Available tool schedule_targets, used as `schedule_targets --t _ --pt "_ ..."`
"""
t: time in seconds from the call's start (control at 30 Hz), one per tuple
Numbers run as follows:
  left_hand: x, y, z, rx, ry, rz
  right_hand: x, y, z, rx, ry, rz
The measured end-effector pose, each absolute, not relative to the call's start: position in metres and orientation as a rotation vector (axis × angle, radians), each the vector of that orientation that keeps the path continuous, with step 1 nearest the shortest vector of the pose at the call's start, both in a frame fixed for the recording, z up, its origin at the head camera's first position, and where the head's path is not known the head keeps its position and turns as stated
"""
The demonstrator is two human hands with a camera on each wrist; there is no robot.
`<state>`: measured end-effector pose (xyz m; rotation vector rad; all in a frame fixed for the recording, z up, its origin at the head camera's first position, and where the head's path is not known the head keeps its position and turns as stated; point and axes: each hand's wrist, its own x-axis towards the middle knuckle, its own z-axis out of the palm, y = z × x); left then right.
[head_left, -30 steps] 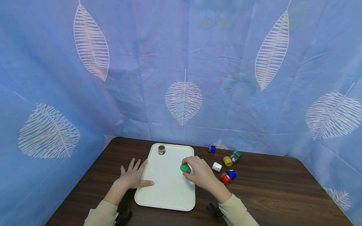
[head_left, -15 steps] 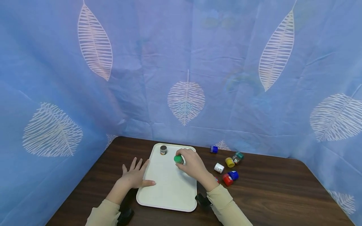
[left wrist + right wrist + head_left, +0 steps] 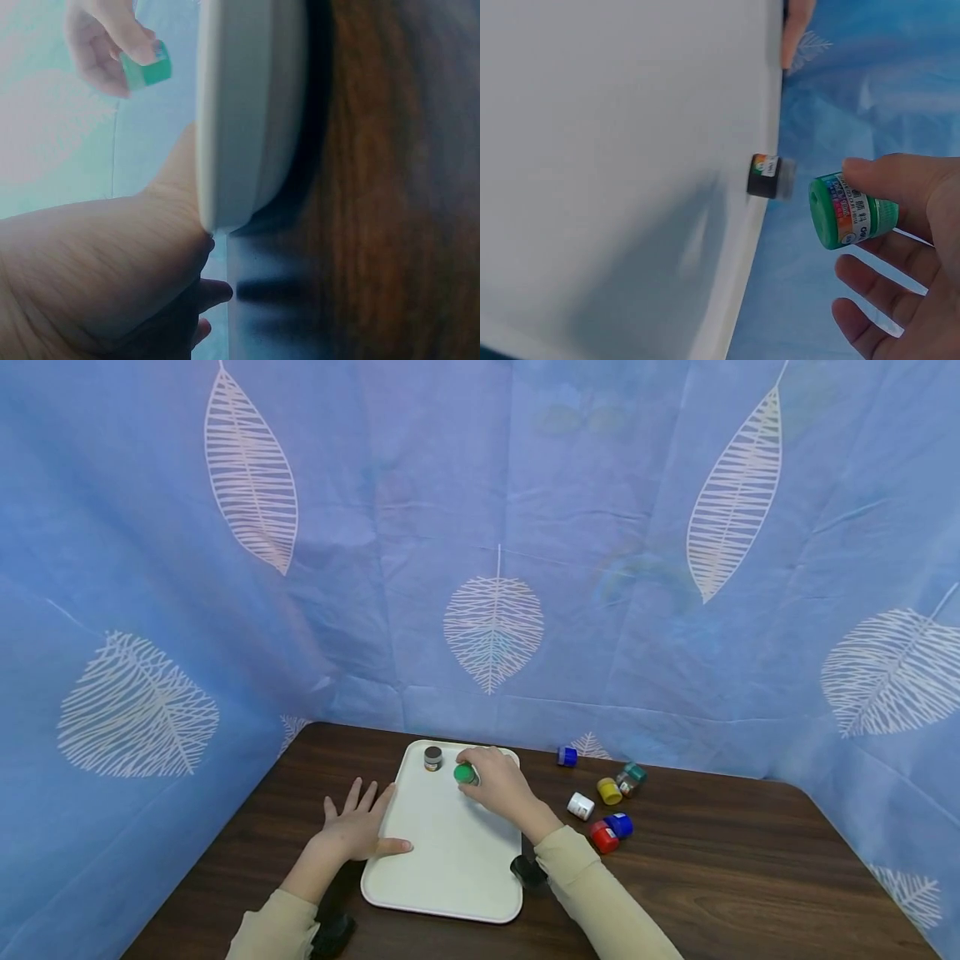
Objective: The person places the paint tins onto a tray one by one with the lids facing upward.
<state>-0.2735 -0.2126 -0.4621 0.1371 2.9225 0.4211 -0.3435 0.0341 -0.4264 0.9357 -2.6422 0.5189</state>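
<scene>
In the head view my right hand [image 3: 498,787] pinches a green paint jar [image 3: 465,773] over the far part of a white tray [image 3: 442,881]. The right wrist view shows the jar [image 3: 847,214] between thumb and fingers, its printed label facing the camera and its shadow cast on the tray. A black paint jar [image 3: 432,759] stands upright in the tray's far left corner, just left of the green one. My left hand [image 3: 351,833] is spread at the tray's left edge, the thumb lying over the rim [image 3: 240,112].
Right of the tray, several paint jars lie on the dark wooden table [image 3: 712,860]: blue [image 3: 567,757], white [image 3: 581,806], yellow [image 3: 609,791], teal [image 3: 632,778], red [image 3: 603,837] and another blue [image 3: 619,824]. A blue leaf-patterned cloth [image 3: 360,610] hangs behind the table.
My right hand has carried the green paint jar leftward and away from me across the tray, closer to the black jar. The left hand keeps its place at the tray's edge.
</scene>
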Motion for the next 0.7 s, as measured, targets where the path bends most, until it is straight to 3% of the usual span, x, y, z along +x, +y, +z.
schedule_targets --t 0.7 --pt "-0.274 -0.214 -0.465 0.145 2.939 0.389 -0.394 0.021 -0.452 0.797 -2.841 0.464"
